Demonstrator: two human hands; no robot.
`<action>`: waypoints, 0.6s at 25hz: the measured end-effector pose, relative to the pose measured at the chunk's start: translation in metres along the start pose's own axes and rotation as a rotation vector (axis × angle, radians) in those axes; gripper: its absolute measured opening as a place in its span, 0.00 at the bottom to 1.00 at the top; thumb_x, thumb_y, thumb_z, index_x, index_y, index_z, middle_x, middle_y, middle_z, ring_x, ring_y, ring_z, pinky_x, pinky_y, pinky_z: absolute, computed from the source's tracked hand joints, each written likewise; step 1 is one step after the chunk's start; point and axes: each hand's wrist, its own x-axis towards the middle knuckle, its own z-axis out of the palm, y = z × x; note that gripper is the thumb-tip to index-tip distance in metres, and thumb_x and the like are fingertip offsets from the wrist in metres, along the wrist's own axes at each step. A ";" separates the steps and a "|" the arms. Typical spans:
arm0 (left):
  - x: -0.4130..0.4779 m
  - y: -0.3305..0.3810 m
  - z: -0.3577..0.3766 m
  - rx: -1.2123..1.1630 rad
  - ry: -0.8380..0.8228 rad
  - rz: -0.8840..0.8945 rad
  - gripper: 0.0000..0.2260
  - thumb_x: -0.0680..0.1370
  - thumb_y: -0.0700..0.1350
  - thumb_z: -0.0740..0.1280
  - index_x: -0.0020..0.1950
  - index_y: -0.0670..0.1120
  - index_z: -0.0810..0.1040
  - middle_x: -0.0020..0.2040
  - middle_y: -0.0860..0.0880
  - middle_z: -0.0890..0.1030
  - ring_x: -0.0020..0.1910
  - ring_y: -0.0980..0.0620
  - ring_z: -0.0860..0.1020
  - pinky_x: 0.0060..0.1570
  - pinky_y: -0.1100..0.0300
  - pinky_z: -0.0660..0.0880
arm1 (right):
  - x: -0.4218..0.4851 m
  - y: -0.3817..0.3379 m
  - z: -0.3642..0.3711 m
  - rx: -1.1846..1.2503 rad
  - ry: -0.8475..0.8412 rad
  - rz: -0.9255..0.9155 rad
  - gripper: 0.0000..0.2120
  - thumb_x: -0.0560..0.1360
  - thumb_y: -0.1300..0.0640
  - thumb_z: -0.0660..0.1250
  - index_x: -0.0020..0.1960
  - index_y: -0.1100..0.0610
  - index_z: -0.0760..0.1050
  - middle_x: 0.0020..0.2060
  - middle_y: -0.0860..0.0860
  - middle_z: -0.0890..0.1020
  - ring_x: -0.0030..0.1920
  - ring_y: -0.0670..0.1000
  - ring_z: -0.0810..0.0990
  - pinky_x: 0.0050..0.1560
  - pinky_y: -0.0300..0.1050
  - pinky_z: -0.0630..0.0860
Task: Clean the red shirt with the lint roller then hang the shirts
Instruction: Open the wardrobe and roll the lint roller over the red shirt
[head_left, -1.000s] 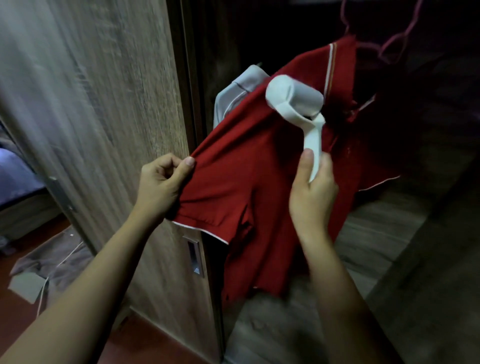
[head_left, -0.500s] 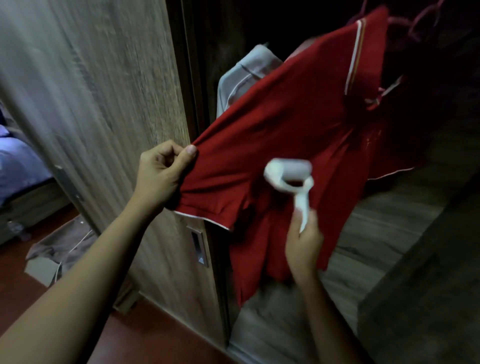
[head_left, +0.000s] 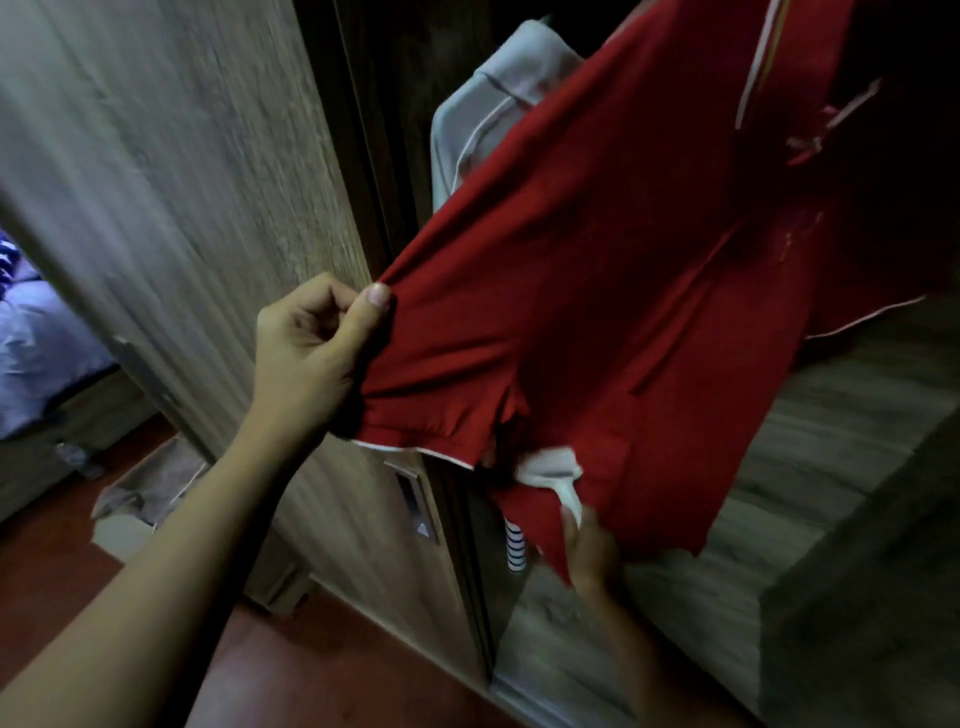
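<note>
Near the hem now, lint roller (head_left: 551, 465) lower.

Both forearms bare, no sleeves in view; left grip (head_left: 306, 353) and right grip (head_left: 589, 553) ungloved.

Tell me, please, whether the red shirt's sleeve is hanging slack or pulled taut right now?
Pulled taut. The left hand pinches the sleeve's edge and draws the red shirt sideways, so the fabric runs stretched from the shoulder.

Two hands (head_left: 306, 353) (head_left: 589, 551); one red shirt (head_left: 597, 270); one grey shirt (head_left: 483, 114); one lint roller (head_left: 553, 467)
</note>
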 end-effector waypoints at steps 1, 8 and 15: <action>0.000 0.001 0.000 -0.005 -0.002 0.001 0.13 0.73 0.53 0.66 0.31 0.50 0.71 0.25 0.59 0.75 0.27 0.64 0.68 0.29 0.69 0.65 | 0.004 0.008 0.004 -0.072 -0.059 0.021 0.42 0.72 0.30 0.39 0.55 0.64 0.72 0.44 0.68 0.82 0.46 0.66 0.82 0.40 0.50 0.74; 0.000 0.000 0.001 -0.002 0.013 0.017 0.13 0.74 0.51 0.66 0.31 0.50 0.70 0.25 0.59 0.74 0.26 0.64 0.68 0.28 0.69 0.65 | -0.002 -0.038 -0.078 0.204 0.238 -0.181 0.19 0.79 0.47 0.55 0.47 0.64 0.73 0.32 0.63 0.80 0.33 0.63 0.80 0.30 0.46 0.67; -0.002 0.004 0.003 -0.020 0.012 0.016 0.13 0.76 0.47 0.67 0.31 0.49 0.70 0.24 0.61 0.74 0.25 0.64 0.67 0.27 0.72 0.63 | 0.034 -0.121 -0.198 0.483 0.612 -0.420 0.13 0.79 0.56 0.56 0.47 0.66 0.69 0.27 0.52 0.71 0.24 0.49 0.69 0.28 0.40 0.56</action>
